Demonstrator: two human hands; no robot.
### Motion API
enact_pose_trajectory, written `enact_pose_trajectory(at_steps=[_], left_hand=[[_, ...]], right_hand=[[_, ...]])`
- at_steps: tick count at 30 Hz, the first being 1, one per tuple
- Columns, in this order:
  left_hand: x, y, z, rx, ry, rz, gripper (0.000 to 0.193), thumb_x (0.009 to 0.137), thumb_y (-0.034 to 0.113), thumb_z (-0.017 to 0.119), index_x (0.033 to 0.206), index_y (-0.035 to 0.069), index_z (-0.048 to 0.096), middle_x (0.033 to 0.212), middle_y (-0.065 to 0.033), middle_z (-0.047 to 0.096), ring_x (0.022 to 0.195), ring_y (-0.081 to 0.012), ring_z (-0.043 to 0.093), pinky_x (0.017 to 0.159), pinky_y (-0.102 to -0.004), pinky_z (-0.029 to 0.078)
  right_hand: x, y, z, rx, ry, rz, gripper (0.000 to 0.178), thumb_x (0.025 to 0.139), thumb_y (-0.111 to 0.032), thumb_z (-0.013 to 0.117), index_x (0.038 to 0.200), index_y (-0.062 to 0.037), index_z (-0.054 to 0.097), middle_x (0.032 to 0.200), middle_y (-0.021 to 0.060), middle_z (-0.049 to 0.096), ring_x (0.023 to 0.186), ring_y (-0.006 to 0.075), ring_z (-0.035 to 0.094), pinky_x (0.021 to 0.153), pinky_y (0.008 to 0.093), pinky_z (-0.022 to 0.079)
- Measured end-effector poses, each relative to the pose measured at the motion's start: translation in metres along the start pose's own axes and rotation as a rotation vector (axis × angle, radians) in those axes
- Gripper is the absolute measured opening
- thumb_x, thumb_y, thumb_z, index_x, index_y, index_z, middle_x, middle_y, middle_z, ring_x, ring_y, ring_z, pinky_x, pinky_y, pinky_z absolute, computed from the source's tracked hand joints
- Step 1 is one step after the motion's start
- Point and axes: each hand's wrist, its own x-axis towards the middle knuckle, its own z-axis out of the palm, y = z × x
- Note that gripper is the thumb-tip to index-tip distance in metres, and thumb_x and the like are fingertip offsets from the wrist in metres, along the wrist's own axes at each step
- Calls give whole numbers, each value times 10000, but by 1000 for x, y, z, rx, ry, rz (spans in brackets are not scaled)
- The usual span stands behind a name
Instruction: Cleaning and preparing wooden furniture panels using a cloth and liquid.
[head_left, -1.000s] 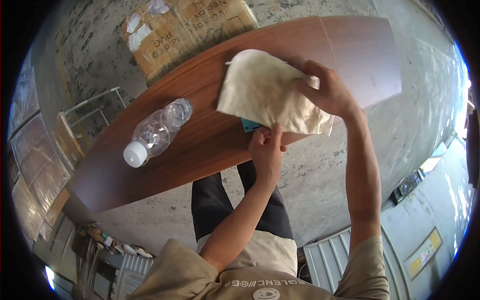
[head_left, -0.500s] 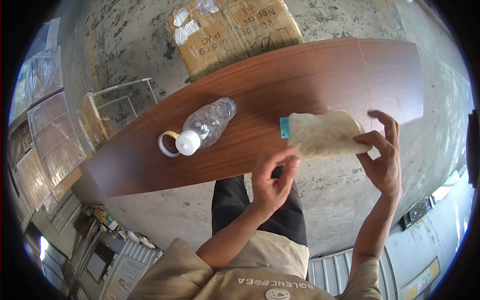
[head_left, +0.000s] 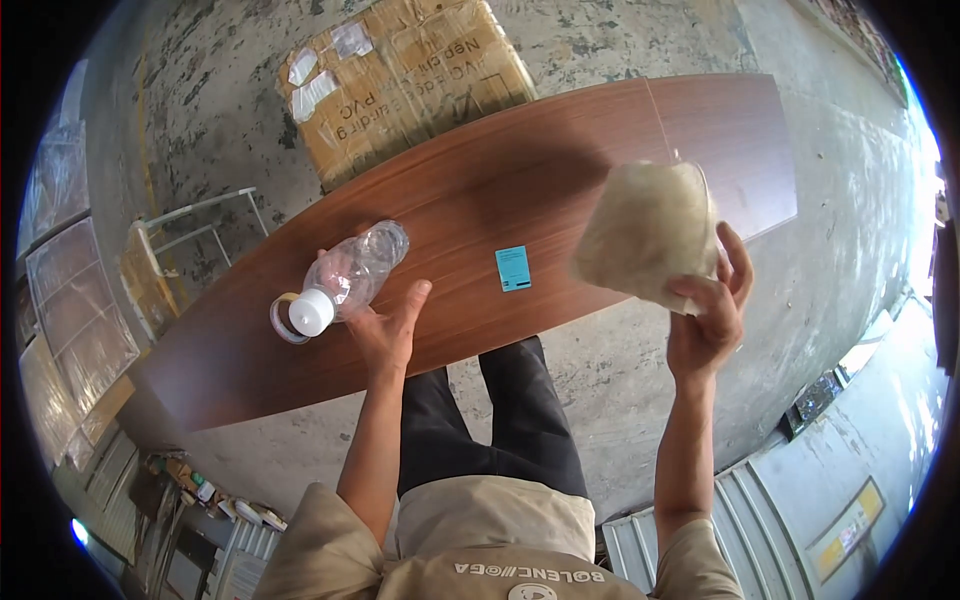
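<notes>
in the head view, the blue card [head_left: 513,269] lies flat on the brown worktop [head_left: 470,190], and everything else can be placed from it. right of the card, the right hand [head_left: 706,322] holds a beige cloth bag [head_left: 640,235] up by its near right edge; thumb and fingers pinch the fabric there, and the rest stands out from the grip, slightly blurred. a firm pinch well in from the hem would likely serve best — soft cloth tends to slip or fold over when held by one corner.

left of the card, the left hand [head_left: 382,332] is at the clear bottle [head_left: 348,277], its thumb spread wide toward the card and its other fingers partly hidden behind the plastic; how firmly they touch it, i cannot tell. closing thumb and fingers evenly around the body, below the white cap [head_left: 311,313], should give a steadier hold than the cap alone — lightly, since thin plastic probably dents. farther left of the card, the tape roll [head_left: 277,322] sits close beside the cap, so the fingers would do well to avoid nudging it.
</notes>
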Motion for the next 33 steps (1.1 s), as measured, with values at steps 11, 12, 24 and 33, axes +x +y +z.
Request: enact_pose_trajectory(at_steps=[11, 12, 24, 33], left_hand=[[17, 8, 22, -123, 71, 146, 797, 854, 37, 833, 1493, -4, 359, 1504, -196, 460, 1432, -342, 473, 1180, -469, 428], [15, 4, 19, -104, 54, 177, 788, 858, 48, 832, 1489, -4, 363, 1489, -194, 476, 1424, -341, 482, 1173, -471, 434], [-8, 93, 67, 352, -1063, 79, 691, 786, 273, 889, 1348, 42, 560, 1222, -223, 662, 1118, -405, 655, 944, -464, 529], [-12, 93, 71, 411, -1252, 0, 650, 789, 323, 878, 1303, 56, 583, 1172, -182, 707, 1080, -390, 683, 915, -477, 543]], right_hand=[[-98, 52, 17, 587, -160, 527, 402, 843, 126, 579, 1171, -57, 723, 1685, 204, 253, 1482, 325, 413, 1140, 476, 439], [-109, 58, 27, 598, -94, 563, 457, 902, 50, 563, 1354, -21, 586, 1640, 197, 324, 1452, 290, 435, 1145, 473, 434], [-90, 70, 44, 600, -24, 1078, 571, 902, -212, 815, 1317, 90, 565, 1134, 160, 722, 986, 203, 705, 908, 346, 557], [-81, 62, 20, 1079, 7, 1129, 510, 937, -147, 654, 1386, 68, 540, 1260, 168, 678, 1062, 267, 708, 985, 391, 568]])
